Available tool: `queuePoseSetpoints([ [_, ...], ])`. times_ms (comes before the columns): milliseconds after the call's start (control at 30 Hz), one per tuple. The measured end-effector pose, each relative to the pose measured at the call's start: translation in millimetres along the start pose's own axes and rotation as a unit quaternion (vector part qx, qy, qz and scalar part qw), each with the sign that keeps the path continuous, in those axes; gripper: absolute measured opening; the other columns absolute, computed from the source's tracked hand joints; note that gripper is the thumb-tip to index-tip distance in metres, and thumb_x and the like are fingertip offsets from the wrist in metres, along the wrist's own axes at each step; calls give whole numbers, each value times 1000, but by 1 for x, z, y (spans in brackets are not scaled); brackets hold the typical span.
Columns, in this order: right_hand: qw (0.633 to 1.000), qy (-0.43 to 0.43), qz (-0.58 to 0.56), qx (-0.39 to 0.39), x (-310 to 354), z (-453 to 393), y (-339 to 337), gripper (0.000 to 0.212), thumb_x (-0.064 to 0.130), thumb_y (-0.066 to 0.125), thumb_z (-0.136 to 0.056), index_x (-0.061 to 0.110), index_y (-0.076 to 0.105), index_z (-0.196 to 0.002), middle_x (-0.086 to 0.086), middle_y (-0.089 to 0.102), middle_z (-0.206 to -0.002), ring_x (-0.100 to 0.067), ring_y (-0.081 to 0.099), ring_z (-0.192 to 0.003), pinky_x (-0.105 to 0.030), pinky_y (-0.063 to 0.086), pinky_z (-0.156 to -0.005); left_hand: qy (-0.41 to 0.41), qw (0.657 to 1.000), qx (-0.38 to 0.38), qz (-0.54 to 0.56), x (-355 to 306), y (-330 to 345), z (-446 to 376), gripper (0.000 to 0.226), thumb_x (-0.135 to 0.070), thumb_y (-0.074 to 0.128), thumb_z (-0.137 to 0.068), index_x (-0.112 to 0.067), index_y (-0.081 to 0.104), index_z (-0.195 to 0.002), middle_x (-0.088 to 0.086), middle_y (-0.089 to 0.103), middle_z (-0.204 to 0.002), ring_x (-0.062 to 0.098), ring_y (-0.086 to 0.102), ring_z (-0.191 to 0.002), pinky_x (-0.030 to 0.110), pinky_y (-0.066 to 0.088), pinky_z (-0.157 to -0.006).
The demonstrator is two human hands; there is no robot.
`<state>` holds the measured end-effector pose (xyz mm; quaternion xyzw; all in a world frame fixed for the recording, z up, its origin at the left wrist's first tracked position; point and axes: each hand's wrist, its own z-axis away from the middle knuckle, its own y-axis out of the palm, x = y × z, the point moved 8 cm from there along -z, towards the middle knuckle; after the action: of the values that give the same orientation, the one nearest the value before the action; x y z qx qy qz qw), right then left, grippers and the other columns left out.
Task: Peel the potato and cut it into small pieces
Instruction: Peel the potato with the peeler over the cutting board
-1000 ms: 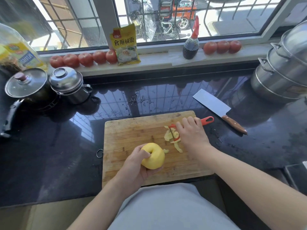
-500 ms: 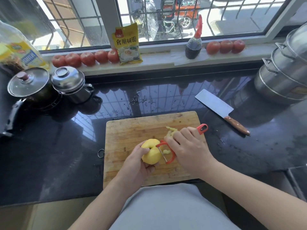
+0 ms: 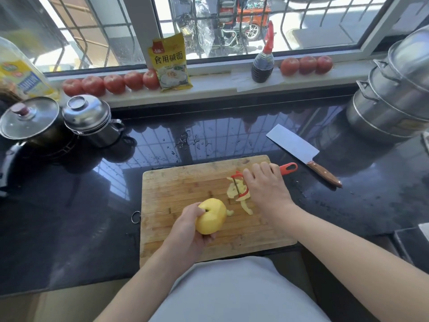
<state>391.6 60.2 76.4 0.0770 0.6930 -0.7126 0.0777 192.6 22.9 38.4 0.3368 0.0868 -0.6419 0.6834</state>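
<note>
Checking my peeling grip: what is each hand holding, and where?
Left hand grips the peeled potato round its lower left side. Right hand holds the red peeler by its handle.

The peeler (image 3: 241, 185) handle is being hidden by the right hand (image 3: 267, 189); the steamer pots (image 3: 394, 98) are being cut off by the right edge.

The counter (image 3: 209, 140) is shiny black stone, the cutting board (image 3: 185, 189) is rough wood — the steamer pots (image 3: 392, 101) are shiny metal.
</note>
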Motion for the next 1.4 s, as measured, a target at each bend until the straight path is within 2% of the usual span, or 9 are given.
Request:
queuePoseSetpoints([
  [200,998,1,-5,63,5,11,10,36,6,48,-83,15,54,-117,-7,57,-108,-30,49,-102,-43,37,-89,-28,994,9,109,0,-3,-1,33,-15,49,-103,-3,49,-133,28,64,-118,36,62,-89,38,63,-67],
  [467,970,-146,-103,-165,46,36,-51,20,5,46,-92,13,63,-100,-5,55,-89,-29,48,-83,-44,42,-84,-7,993,-22,116,-3,-7,-7,40,-7,53,-102,3,45,-139,34,64,-129,44,69,-105,41,64,-68],
  [567,970,-143,-91,-175,63,38,-63,37,7,26,-98,13,62,-98,-8,57,-88,-30,51,-82,-44,41,-84,4,995,-55,77,-2,-13,-13,46,-10,59,-99,0,44,-141,32,65,-128,40,74,-99,37,62,-62],
  [667,975,-142,-71,-155,74,40,-59,24,9,39,-95,14,62,-100,-8,58,-91,-29,52,-84,-44,38,-87,12,996,-63,66,-4,-14,-15,50,-14,61,-98,0,45,-143,30,66,-128,33,74,-89,37,61,-66],
  [800,980,-123,-65,-140,65,34,-57,54,5,9,-96,11,62,-100,-10,58,-92,-30,52,-84,-45,41,-85,20,995,-61,72,-6,-14,-16,44,-12,58,-100,-4,44,-140,32,62,-132,43,71,-108,46,64,-81],
  [933,983,-97,-22,-155,46,24,-44,26,1,37,-88,10,61,-94,-9,53,-84,-31,47,-80,-46,41,-84,22,997,-55,48,-6,-12,-12,27,-9,52,-102,-9,43,-128,25,55,-133,44,66,-115,57,54,-103],
  [1133,999,14,27,17,-8,-6,16,31,3,63,-78,15,59,-106,-7,54,-97,-30,47,-92,-44,37,-85,24,998,-19,51,-9,-11,-9,24,-10,49,-103,-10,47,-127,24,54,-138,40,67,-106,52,54,-99],
  [1267,994,36,17,101,-17,-3,32,42,9,66,-78,18,56,-118,-5,56,-107,-28,50,-99,-41,37,-82,20,998,-5,59,-10,-9,-4,30,-15,48,-105,-17,57,-134,17,63,-130,29,67,-94,38,60,-75],
  [1400,988,56,-8,143,-22,12,45,38,9,58,-86,18,50,-122,-3,60,-117,-26,55,-108,-41,39,-87,10,999,-43,28,-7,-14,-2,30,-21,51,-105,-10,55,-133,19,61,-106,25,57,-72,32,43,-60],
])
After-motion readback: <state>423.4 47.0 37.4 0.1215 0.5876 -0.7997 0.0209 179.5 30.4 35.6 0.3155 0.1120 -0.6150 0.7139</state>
